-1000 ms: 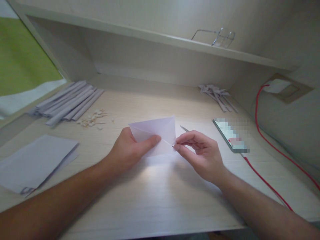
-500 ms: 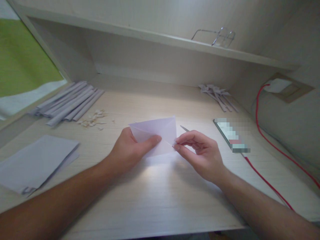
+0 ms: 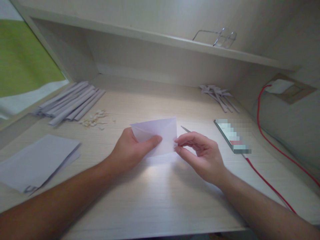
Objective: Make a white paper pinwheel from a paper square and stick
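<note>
A white sheet of paper [image 3: 167,133] with creases is held up above the desk, roughly in the middle of the view. My left hand [image 3: 136,145] grips its left side, thumb pressed flat on the face and the fingers hidden behind. At the right edge, the thumb and index finger of my right hand [image 3: 197,150] close around a small white bit that looks like the paper's edge. Just behind my right hand, a thin grey pointed tip [image 3: 185,128] pokes out; the rest of it is hidden.
Rolled paper tubes [image 3: 72,101] and small pale scraps [image 3: 93,119] lie back left, with folded papers [image 3: 42,160] nearer. Folded paper strips [image 3: 217,95] sit back right. A phone [image 3: 228,135] with a red cable [image 3: 270,188] lies right; a shelf [image 3: 150,35] crosses above.
My right thumb has slid slightly right and down, from the paper's face to its edge. My left hand keeps its hold. The whole view has shifted slightly.
</note>
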The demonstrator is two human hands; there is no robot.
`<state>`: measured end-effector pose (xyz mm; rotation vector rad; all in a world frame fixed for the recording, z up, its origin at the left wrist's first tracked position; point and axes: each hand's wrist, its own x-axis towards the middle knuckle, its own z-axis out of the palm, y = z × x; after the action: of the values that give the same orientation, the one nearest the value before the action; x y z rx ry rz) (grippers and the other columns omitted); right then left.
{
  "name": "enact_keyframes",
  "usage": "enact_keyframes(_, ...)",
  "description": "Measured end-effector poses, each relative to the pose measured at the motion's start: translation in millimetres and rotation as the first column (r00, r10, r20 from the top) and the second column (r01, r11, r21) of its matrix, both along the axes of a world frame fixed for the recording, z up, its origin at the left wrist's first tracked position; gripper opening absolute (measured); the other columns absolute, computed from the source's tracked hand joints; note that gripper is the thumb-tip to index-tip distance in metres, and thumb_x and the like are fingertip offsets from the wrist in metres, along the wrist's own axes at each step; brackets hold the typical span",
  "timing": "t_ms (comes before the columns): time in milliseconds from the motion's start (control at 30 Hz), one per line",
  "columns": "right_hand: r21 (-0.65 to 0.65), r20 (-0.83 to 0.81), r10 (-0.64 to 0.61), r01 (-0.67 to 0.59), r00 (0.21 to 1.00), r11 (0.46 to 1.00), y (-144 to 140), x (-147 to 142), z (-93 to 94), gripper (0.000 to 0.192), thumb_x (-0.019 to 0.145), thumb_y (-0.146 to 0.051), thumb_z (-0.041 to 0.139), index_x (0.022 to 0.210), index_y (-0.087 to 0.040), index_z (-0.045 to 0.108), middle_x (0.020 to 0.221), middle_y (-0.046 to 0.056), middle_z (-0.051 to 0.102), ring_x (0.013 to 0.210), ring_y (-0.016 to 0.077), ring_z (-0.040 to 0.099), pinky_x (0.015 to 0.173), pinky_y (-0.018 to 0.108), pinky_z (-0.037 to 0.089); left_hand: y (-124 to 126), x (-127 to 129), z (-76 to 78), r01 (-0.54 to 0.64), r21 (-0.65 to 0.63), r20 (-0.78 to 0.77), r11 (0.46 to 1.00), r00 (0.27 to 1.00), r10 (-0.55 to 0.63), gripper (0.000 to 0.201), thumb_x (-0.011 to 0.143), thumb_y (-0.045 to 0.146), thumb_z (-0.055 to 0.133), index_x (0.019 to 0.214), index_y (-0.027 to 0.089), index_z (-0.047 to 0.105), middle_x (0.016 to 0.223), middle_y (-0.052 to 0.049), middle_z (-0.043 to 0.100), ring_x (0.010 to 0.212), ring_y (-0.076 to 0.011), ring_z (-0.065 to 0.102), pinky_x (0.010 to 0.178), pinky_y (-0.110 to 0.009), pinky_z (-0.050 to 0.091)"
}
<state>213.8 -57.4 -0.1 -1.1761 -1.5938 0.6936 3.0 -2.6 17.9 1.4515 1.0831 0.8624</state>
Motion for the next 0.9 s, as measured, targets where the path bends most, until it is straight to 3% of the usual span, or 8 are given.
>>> enact_keyframes(400, 0.018, 0.049, 0.058, -0.059, 0.997, 0.998, -0.5, 1.0, 5.7, 0.012, 0.085, -0.01, 0.07, 0.089, -0.02, 0.075, 0.089, 0.004, 0.076, 0.083, 0.0195, 0.07, 0.075, 0.033, 0.054, 0.9, -0.2, -1.3, -0.018, 0.016, 0.003, 1.0, 1.0, 0.018, 0.033, 0.079, 0.04, 0.077, 0.099, 0.015, 0.077, 0.098, -0.009, 0.081, 0.082, -0.0267, 0.074, 0.065, -0.029, 0.056)
enact_keyframes(900, 0.003, 0.022, 0.035, -0.035, 0.999, 0.999, 1.0, 1.3, 0.2, 0.013, 0.084, -0.01, 0.072, 0.09, -0.022, 0.076, 0.089, 0.003, 0.077, 0.083, 0.0195, 0.071, 0.076, 0.034, 0.055, 1.7, 0.1, -4.4, -0.033, 0.003, 0.061, 0.999, 0.998, 0.033, 0.031, 0.076, 0.038, 0.081, 0.098, 0.016, 0.078, 0.097, -0.008, 0.081, 0.084, -0.0275, 0.074, 0.07, -0.031, 0.056)
